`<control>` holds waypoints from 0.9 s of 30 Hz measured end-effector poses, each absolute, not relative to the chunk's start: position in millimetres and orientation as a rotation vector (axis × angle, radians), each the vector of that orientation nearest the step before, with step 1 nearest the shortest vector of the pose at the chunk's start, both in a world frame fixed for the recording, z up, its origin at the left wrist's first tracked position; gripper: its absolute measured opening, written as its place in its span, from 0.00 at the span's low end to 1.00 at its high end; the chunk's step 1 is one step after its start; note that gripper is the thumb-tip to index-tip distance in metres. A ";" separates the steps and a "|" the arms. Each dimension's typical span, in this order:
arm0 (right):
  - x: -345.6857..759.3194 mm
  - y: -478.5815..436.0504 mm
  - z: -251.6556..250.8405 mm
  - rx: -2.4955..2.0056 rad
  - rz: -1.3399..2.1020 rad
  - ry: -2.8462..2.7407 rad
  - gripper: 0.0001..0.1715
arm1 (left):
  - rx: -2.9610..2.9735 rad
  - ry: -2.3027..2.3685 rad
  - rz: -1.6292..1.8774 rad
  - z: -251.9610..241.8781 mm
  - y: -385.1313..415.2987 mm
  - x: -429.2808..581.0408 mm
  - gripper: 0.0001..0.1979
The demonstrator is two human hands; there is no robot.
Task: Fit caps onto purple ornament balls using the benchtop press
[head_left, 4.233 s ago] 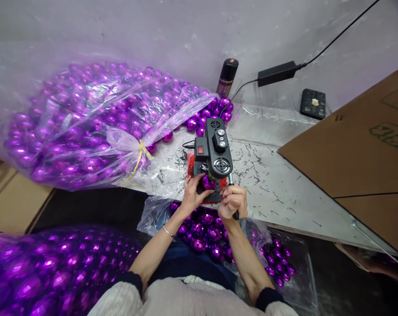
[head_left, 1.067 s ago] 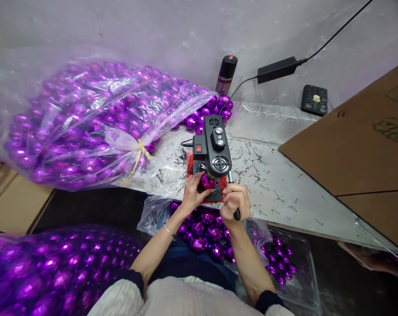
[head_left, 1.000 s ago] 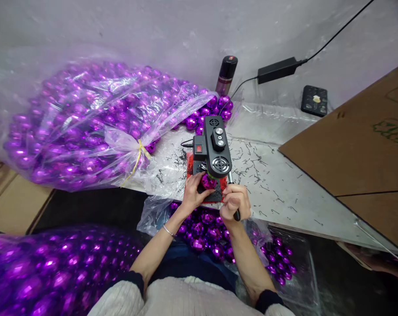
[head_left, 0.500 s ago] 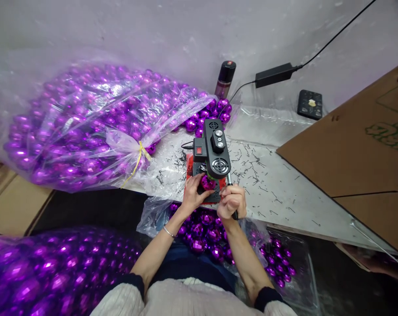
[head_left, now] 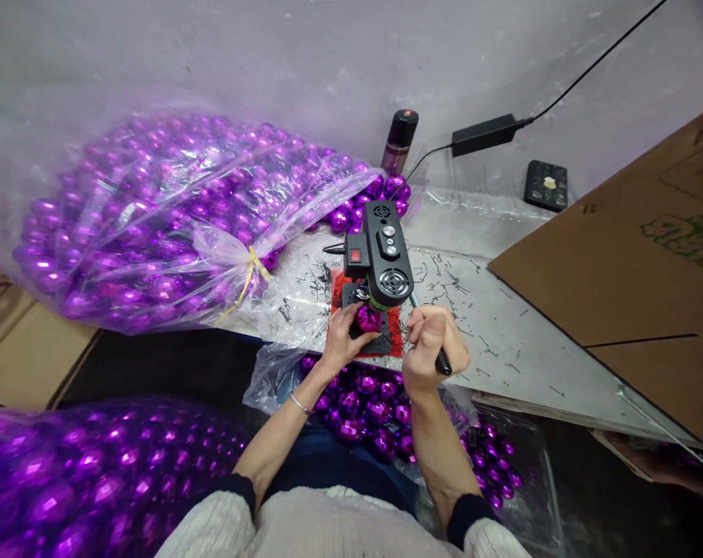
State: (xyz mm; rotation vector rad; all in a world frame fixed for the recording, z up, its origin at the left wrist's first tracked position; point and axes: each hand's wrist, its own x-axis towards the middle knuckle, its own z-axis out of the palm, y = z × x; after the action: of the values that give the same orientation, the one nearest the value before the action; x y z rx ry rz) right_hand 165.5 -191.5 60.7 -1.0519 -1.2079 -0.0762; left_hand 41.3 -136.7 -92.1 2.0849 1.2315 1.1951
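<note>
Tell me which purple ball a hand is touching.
The purple ball under the black machine, held by the left hand; no hand touches the other visible balls.

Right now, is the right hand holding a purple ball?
No: the right hand grips the lever, while the left hand holds a purple ball.

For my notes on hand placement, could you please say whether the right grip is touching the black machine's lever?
Touching: the head view shows the right grip wrapped around the lever, which juts out on both sides of it.
</note>
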 end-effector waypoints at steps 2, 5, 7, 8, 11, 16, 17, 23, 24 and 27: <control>165.3 -192.2 64.5 -1.060 -0.058 -1.212 0.25 | 2.085 1.200 1.240 -91.1 -136.3 42.1 0.35; 166.6 -192.6 62.6 -1.056 -0.048 -1.236 0.24 | 2.091 1.136 1.319 -83.7 -142.5 37.3 0.35; 170.3 -192.2 58.9 -1.050 -0.051 -1.268 0.19 | 2.103 1.108 1.350 -77.6 -154.0 26.2 0.36; 173.5 -192.2 56.5 -1.052 -0.048 -1.286 0.16 | 2.123 1.096 1.349 -75.6 -161.9 17.9 0.37; 189.5 -198.5 45.4 -1.103 -0.020 -1.335 0.22 | 2.252 0.995 1.256 -78.8 -191.1 -15.0 0.41; 225.3 -256.8 0.0 -1.233 -0.001 -1.514 0.29 | 2.340 0.973 0.790 -111.8 -232.1 -64.2 0.41; 230.0 -275.1 -14.2 -1.281 0.018 -1.590 0.24 | 2.309 1.048 0.680 -118.3 -235.9 -69.3 0.41; 224.8 -356.8 -106.1 -1.768 0.418 -1.970 0.29 | 2.128 1.261 0.202 -128.6 -230.9 -65.2 0.44; 221.0 -358.8 -117.8 -1.864 0.487 -1.997 0.33 | 2.145 1.255 0.156 -128.0 -228.7 -60.9 0.44; 211.5 -346.9 -142.1 -2.062 0.642 -2.048 0.42 | 2.231 1.288 0.037 -131.0 -225.7 -47.1 0.35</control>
State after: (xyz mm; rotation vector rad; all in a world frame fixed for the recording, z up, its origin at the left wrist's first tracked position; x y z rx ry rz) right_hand 211.5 -346.9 -142.1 -2.0624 -2.0477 0.6424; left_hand -47.1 -225.7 -131.0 2.2311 1.2885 0.0367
